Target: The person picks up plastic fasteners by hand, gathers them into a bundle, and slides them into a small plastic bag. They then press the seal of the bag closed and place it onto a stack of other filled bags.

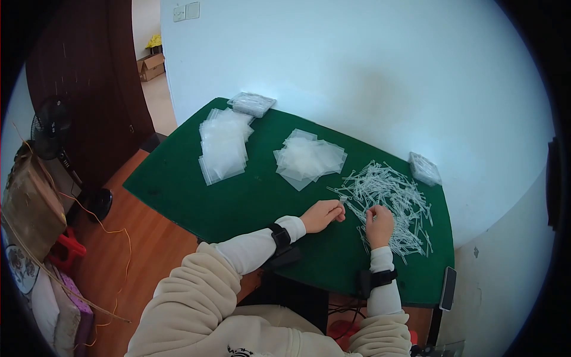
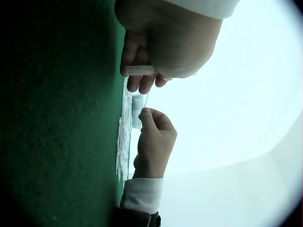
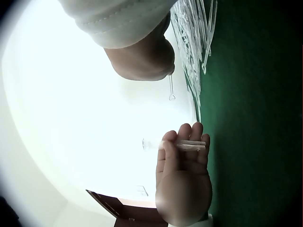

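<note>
My left hand [image 1: 322, 216] is over the green table, beside a loose pile of thin clear plastic sticks [image 1: 389, 193]. Its thumb and curled fingers hold a small bundle of the same sticks [image 3: 191, 144], lying across the fingers in the right wrist view. At the pile's near left edge, my right hand [image 1: 380, 226] pinches one clear stick [image 3: 172, 87] with a small loop at its tip. The two hands are a short way apart, the right one above the pile's edge.
Clear plastic bags are spread in a middle heap [image 1: 309, 157] and a left stack [image 1: 223, 146]. Packed bundles lie at the back, one at left [image 1: 252, 105] and one at right [image 1: 424, 169]. A phone-like device [image 1: 448, 288] stands at the table's right edge. A wall runs behind.
</note>
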A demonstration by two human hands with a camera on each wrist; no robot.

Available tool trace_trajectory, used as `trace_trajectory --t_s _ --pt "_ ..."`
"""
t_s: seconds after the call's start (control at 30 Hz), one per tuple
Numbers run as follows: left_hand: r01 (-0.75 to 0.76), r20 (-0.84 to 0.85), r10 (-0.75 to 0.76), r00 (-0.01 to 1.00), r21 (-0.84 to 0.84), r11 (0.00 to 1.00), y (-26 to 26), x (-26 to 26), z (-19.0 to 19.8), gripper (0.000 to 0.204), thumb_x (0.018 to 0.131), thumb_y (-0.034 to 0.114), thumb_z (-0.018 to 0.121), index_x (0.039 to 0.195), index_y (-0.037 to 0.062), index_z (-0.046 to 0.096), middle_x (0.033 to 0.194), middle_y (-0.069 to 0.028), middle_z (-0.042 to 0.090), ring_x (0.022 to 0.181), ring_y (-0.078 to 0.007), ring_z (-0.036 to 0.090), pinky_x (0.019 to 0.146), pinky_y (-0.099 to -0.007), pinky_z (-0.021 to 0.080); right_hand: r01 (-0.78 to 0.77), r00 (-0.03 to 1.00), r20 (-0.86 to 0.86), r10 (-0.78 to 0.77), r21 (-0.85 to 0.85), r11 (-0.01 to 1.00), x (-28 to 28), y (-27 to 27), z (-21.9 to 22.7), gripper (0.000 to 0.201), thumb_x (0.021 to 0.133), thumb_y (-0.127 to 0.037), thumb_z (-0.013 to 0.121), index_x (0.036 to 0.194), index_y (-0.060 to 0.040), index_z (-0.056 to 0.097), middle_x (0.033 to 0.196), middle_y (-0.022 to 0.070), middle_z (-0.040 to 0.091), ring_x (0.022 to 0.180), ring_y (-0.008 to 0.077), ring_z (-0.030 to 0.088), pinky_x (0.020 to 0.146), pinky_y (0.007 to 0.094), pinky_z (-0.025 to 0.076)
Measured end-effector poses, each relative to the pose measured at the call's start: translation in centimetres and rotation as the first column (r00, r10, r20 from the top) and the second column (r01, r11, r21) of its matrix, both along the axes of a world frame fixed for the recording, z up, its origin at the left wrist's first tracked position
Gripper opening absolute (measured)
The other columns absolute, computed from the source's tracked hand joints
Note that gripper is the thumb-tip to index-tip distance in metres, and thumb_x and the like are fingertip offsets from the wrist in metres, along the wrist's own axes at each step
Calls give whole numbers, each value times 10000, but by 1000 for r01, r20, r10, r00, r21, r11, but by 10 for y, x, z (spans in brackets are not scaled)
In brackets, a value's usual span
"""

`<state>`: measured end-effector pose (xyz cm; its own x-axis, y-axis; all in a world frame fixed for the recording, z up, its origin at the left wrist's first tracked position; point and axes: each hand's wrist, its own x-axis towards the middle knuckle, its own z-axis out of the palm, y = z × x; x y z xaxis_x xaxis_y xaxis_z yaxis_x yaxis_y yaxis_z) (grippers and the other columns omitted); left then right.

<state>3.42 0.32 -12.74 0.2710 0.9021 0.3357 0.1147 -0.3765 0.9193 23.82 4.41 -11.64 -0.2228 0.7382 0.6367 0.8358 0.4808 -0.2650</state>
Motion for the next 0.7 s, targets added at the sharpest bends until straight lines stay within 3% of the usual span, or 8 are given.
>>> trace_trajectory --t_s 0.2,0.3,0.33,0.43,0.47,0.57,0.7 --pt "-15 77 17 997 -28 1000 2 1 -1 181 902 138 419 879 9 544 837 -76 614 802 -167 587 739 -289 457 -57 989 -136 59 18 998 -9 -7 11 87 789 -128 580 757 -57 541 698 95 538 679 277 518 597 366 400" --pt "-265 40 262 964 123 957 5 1 -3 182 914 131 396 876 1 517 805 -87 606 736 -163 590 690 -281 462 -339 894 -373 248 -199 920 -15 -12 14 79 803 -101 559 787 -25 542 693 112 550 644 276 529 575 342 405" --pt "-266 39 264 964 123 956 6 2 -3 182 914 131 396 876 1 517 805 -87 606 736 -163 590 690 -281 462 -341 893 -374 250 -198 919 -15 -14 16 79 803 -101 559 787 -25 542 693 112 550 644 276 529 575 342 405" --pt "-340 123 326 937 115 933 8 0 -5 191 918 139 385 876 9 518 821 -91 603 726 -168 588 678 -281 460 -500 855 -345 387 -357 789 -21 -21 16 63 800 -70 539 809 -9 550 687 125 561 618 278 543 564 318 416" --pt "-338 116 326 938 112 934 7 -1 -6 191 918 139 385 876 9 518 821 -91 603 726 -168 588 678 -281 460 -501 854 -352 384 -359 787 -22 -21 14 63 800 -70 539 809 -9 550 687 125 561 618 278 543 564 318 416" --pt "-216 169 218 961 -28 976 8 1 -7 184 917 138 393 874 8 516 834 -89 603 737 -167 587 682 -280 461 -626 773 -320 548 -246 740 -21 -18 12 50 825 -47 532 812 -2 548 644 61 528 534 121 466 500 246 362" --pt "-63 228 71 971 -42 997 6 4 -7 185 922 140 394 873 9 516 839 -83 606 734 -159 585 686 -279 463 -615 786 -219 578 -191 765 -20 -16 7 57 822 -46 530 802 2 554 653 59 536 546 110 481 503 237 367"
